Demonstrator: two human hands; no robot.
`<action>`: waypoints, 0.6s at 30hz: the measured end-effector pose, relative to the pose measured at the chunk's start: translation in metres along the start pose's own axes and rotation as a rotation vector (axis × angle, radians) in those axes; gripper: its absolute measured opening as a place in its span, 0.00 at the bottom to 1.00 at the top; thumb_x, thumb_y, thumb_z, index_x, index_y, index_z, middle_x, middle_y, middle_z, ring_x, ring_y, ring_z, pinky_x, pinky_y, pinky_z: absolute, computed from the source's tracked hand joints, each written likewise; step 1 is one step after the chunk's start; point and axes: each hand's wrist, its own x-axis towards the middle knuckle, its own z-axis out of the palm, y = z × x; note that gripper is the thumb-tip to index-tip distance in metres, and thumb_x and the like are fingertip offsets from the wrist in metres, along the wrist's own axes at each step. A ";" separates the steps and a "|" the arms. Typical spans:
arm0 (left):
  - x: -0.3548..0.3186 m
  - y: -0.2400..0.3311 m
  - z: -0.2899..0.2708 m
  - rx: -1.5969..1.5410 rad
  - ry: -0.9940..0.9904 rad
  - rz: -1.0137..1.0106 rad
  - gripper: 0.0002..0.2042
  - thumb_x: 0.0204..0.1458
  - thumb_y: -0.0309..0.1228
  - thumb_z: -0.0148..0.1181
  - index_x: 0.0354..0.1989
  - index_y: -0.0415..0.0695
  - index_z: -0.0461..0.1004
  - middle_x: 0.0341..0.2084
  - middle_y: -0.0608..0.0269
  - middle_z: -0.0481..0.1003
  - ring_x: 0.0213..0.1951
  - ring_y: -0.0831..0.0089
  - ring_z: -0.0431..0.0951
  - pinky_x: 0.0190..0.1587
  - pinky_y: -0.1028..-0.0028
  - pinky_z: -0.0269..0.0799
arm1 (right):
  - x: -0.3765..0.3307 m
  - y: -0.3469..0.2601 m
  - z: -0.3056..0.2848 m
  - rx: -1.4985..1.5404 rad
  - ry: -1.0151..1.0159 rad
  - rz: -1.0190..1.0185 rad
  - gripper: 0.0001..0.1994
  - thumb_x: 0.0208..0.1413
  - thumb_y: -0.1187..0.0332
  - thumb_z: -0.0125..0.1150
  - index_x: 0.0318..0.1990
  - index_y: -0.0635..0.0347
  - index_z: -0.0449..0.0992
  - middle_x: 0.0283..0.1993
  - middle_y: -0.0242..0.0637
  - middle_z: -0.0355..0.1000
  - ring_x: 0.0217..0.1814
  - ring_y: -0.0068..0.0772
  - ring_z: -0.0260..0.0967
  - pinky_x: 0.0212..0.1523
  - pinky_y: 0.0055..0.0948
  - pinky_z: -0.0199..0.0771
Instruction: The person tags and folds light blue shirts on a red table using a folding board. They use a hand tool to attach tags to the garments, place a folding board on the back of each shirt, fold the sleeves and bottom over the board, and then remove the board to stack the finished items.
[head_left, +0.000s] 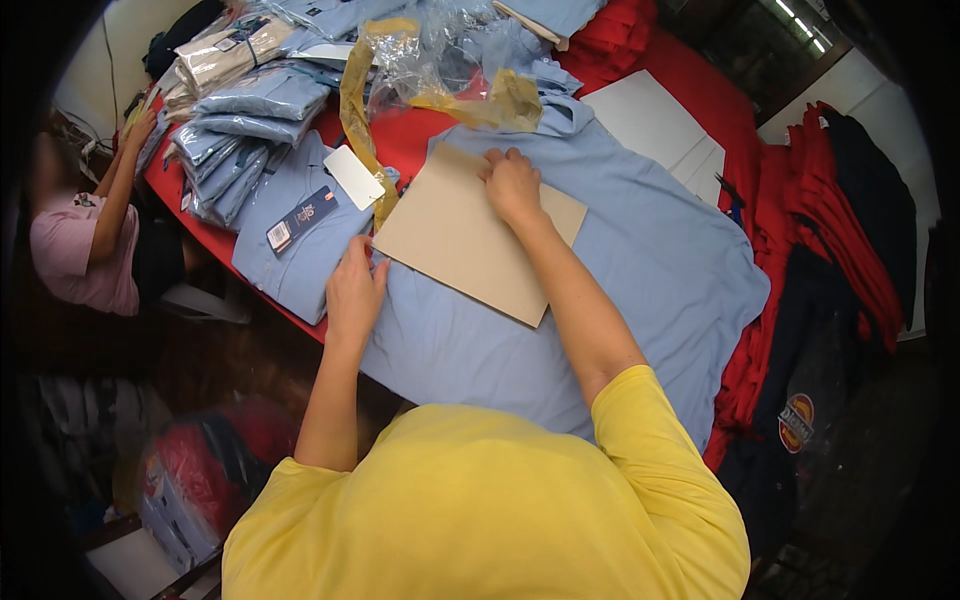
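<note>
A light blue garment [660,265] is spread over the table in front of me. Lying on it at a slant is a stiff tan cardboard sheet [460,235]. My right hand [513,187] is at the sheet's far edge, its fingers bent and gripping there. Beside the left corner of the sheet is my left hand [355,293], fingers stretched forward and thumb apart, resting by the garment's left side. What lies under its fingertips is hidden. Left of the sheet is a folded blue shirt [290,235] with a dark hang tag [303,217] and a white tag [353,178].
Bagged folded shirts [255,105] are stacked at the far left. Clear plastic [440,60] and yellow tape [355,100] lie beyond the sheet. White sheets [655,125] are at the far right, near red garments [770,230]. A seated person [90,240] works on the left.
</note>
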 end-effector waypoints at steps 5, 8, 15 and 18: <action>0.010 0.000 0.016 -0.011 0.106 0.057 0.19 0.47 0.23 0.63 0.47 0.37 0.64 0.35 0.45 0.75 0.39 0.47 0.76 0.41 0.56 0.70 | -0.002 0.011 0.005 0.062 0.097 -0.074 0.18 0.50 0.65 0.63 0.50 0.52 0.74 0.44 0.43 0.70 0.51 0.49 0.65 0.49 0.49 0.63; 0.007 0.000 0.024 0.049 0.204 0.152 0.19 0.48 0.22 0.62 0.48 0.38 0.64 0.36 0.44 0.75 0.41 0.46 0.75 0.42 0.55 0.70 | -0.006 0.018 0.001 0.031 0.114 -0.192 0.19 0.49 0.63 0.64 0.50 0.52 0.74 0.47 0.42 0.70 0.53 0.49 0.63 0.50 0.51 0.61; 0.006 -0.006 0.017 -0.131 0.107 -0.100 0.14 0.54 0.22 0.54 0.47 0.39 0.62 0.34 0.44 0.75 0.39 0.45 0.76 0.41 0.55 0.70 | -0.058 -0.031 -0.026 -0.184 0.037 -0.281 0.31 0.52 0.41 0.56 0.60 0.47 0.70 0.68 0.44 0.56 0.70 0.59 0.46 0.62 0.73 0.39; 0.009 -0.006 0.017 -0.213 0.101 -0.138 0.12 0.54 0.21 0.53 0.46 0.39 0.62 0.33 0.45 0.75 0.38 0.46 0.77 0.41 0.55 0.70 | -0.084 -0.033 -0.014 -0.149 -0.104 -0.322 0.38 0.51 0.33 0.49 0.64 0.45 0.64 0.72 0.44 0.49 0.74 0.60 0.38 0.64 0.75 0.29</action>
